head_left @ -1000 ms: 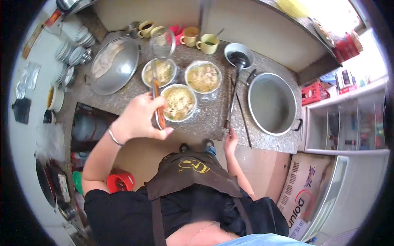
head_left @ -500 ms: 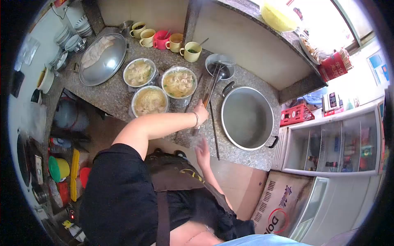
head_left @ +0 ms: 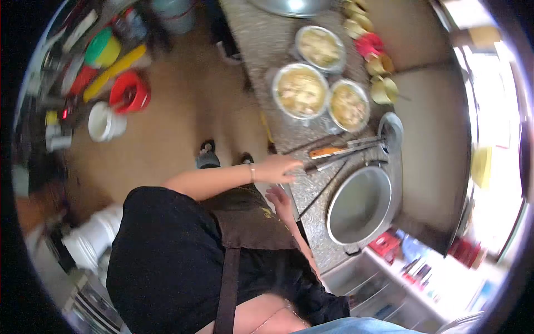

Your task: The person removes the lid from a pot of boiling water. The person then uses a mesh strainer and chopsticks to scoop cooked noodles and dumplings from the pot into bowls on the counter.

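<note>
My left hand (head_left: pixel 278 168), with a bracelet at the wrist, is empty at the counter edge, fingers loosely extended near the ladle's dark handle (head_left: pixel 320 167). Just below it, my right hand (head_left: pixel 280 199) holds nothing, its fingers apart and somewhat blurred. An orange-handled strainer (head_left: pixel 328 151) lies beside the ladle, both with their heads at a metal bowl (head_left: pixel 392 131). A long dark stick (head_left: pixel 324 190) rests between them and a large pot of cloudy liquid (head_left: pixel 360 205). Further up stand three bowls of noodles (head_left: pixel 301 91), (head_left: pixel 321 48), (head_left: pixel 349 106).
Several cups (head_left: pixel 384 90) line the back of the counter, near a large metal lid (head_left: pixel 292 4). On the floor at left are a red bucket (head_left: pixel 141 92) and a white bucket (head_left: pixel 105 122). A red crate (head_left: pixel 385 246) sits past the pot.
The view has swung round toward the floor at left. My left hand has let go of the strainer, which now lies by the ladle. My right hand has come off the ladle's handle.
</note>
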A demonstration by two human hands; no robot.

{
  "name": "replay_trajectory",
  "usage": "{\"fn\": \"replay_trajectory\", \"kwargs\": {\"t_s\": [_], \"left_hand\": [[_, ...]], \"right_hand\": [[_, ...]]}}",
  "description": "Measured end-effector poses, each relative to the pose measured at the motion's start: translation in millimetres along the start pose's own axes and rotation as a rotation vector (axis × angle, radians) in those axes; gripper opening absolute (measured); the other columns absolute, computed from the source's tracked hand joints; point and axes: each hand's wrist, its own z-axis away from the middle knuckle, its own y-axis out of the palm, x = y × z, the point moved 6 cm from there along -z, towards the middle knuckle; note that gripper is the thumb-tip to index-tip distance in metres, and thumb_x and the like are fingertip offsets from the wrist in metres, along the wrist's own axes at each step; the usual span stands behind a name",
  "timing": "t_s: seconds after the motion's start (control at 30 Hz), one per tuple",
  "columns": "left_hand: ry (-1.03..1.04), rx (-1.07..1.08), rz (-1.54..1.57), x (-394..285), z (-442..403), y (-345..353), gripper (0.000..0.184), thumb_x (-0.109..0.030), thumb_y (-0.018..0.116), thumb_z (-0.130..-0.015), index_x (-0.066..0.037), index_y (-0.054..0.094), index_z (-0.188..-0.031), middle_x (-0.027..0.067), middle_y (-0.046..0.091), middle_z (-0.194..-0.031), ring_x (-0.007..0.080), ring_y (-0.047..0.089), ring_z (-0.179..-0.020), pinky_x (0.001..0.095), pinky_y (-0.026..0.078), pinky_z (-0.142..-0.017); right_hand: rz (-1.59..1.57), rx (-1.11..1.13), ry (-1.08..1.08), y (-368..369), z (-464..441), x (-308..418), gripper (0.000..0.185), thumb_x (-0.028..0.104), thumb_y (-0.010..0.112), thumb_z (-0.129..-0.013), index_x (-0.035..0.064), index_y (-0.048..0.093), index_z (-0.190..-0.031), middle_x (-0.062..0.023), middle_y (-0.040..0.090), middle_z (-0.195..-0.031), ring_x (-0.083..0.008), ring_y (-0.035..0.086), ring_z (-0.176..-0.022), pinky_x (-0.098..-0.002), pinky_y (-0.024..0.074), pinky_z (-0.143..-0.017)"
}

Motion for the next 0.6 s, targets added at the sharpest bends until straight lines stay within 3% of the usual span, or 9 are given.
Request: {"fn": "replay_trajectory", "kwargs": {"t_s": [0.07, 0.13, 0.2, 0.23, 0.3, 0.37, 0.47, 0.53, 0.6], "left_hand": [[-0.479, -0.053, 0.106, 50.5, 65.8, -39.5, 0.045, -0.032, 0.058, -0.081, -0.007, 0.051, -0.118, 0.0161, 0.059, -0.108, 0.03, 0.059, -0.094, 0.0404, 0.046, -0.082], [-0.801, -0.35, 0.286, 155.0, 162.4, -27.5, 0.036, -0.026, 0.059, -0.081, -0.007, 0.056, -0.111, 0.0151, 0.06, -0.107, 0.0313, 0.059, -0.093, 0.0381, 0.047, -0.081], [-0.974, -0.85, 0.061, 194.8, 262.4, -50.2, 0.037, -0.015, 0.059, -0.077, -0.001, 0.054, -0.11, 0.0176, 0.059, -0.104, 0.0316, 0.056, -0.097, 0.0382, 0.044, -0.086], [-1.044, -1.004, -0.018, 238.5, 320.6, -31.6, 0.037, -0.013, 0.06, -0.076, -0.001, 0.054, -0.11, 0.0183, 0.057, -0.108, 0.0322, 0.054, -0.101, 0.0381, 0.041, -0.09], [-1.28, -1.052, -0.141, 247.9, 389.6, -24.9, 0.047, -0.017, 0.062, -0.075, 0.001, 0.049, -0.117, 0.0215, 0.052, -0.116, 0.0346, 0.047, -0.111, 0.04, 0.037, -0.096], [-1.513, -0.993, -0.121, 282.4, 458.5, 28.0, 0.06, -0.021, 0.065, -0.074, 0.002, 0.041, -0.124, 0.0244, 0.045, -0.123, 0.0376, 0.04, -0.117, 0.0427, 0.034, -0.099], [-1.716, -0.563, -0.087, 313.7, 498.9, 85.5, 0.076, -0.032, 0.067, -0.074, 0.0, 0.031, -0.132, 0.0258, 0.038, -0.13, 0.0393, 0.034, -0.123, 0.0453, 0.032, -0.101], [-1.703, -0.408, -0.033, 330.5, 501.2, 102.3, 0.081, -0.036, 0.068, -0.074, -0.001, 0.028, -0.135, 0.0259, 0.036, -0.132, 0.0393, 0.032, -0.125, 0.047, 0.031, -0.102], [-1.987, 0.091, -0.016, 321.5, 480.7, 83.8, 0.092, -0.046, 0.068, -0.073, -0.006, 0.018, -0.14, 0.0249, 0.028, -0.139, 0.0386, 0.029, -0.129, 0.0532, 0.028, -0.102]], "right_hand": [[0.031, 0.087, 0.057, 20.8, -25.3, -15.6, 0.034, 0.011, 0.054, -0.09, -0.0022, 0.048, -0.12, -0.012, 0.057, -0.108, -0.0187, 0.058, -0.097, -0.0297, 0.0464, -0.086], [0.173, 0.138, 0.032, 43.2, -55.9, -32.7, 0.037, 0.013, 0.055, -0.089, -0.0014, 0.046, -0.122, -0.01, 0.058, -0.107, -0.0169, 0.057, -0.095, -0.0289, 0.0456, -0.085], [0.154, 0.177, 0.083, 55.6, -98.9, -66.2, 0.044, 0.012, 0.057, -0.088, 0.0033, 0.04, -0.129, -0.0084, 0.053, -0.114, -0.0144, 0.052, -0.101, -0.0266, 0.0433, -0.086], [0.159, 0.068, 0.001, 55.4, -122.9, -74.8, 0.046, 0.009, 0.058, -0.086, 0.0019, 0.04, -0.128, -0.0078, 0.052, -0.113, -0.0145, 0.051, -0.099, -0.0272, 0.0425, -0.086], [0.177, -0.181, -0.123, 57.3, -169.8, -79.9, 0.051, 0.004, 0.06, -0.082, 0.0007, 0.038, -0.128, -0.0071, 0.05, -0.113, -0.0147, 0.049, -0.099, -0.0278, 0.0404, -0.088], [0.307, -0.404, -0.214, 40.6, -224.2, -87.1, 0.058, 0.003, 0.06, -0.081, 0.0007, 0.033, -0.132, -0.0095, 0.048, -0.117, -0.0178, 0.047, -0.105, -0.0293, 0.0377, -0.093], [0.864, -0.702, -0.432, -0.3, -281.8, -83.9, 0.066, 0.006, 0.06, -0.081, -0.0009, 0.025, -0.137, -0.0186, 0.04, -0.132, -0.0291, 0.041, -0.121, -0.0365, 0.0316, -0.102], [0.996, -0.823, -0.392, -22.8, -310.5, -64.4, 0.072, 0.011, 0.063, -0.081, -0.002, 0.022, -0.138, -0.0224, 0.028, -0.141, -0.0351, 0.029, -0.13, -0.0417, 0.0244, -0.107], [1.006, -0.943, -0.222, -28.7, -337.1, -47.5, 0.075, 0.016, 0.065, -0.08, -0.0017, 0.021, -0.138, -0.0218, 0.025, -0.142, -0.0355, 0.028, -0.13, -0.0419, 0.0225, -0.108]]}}
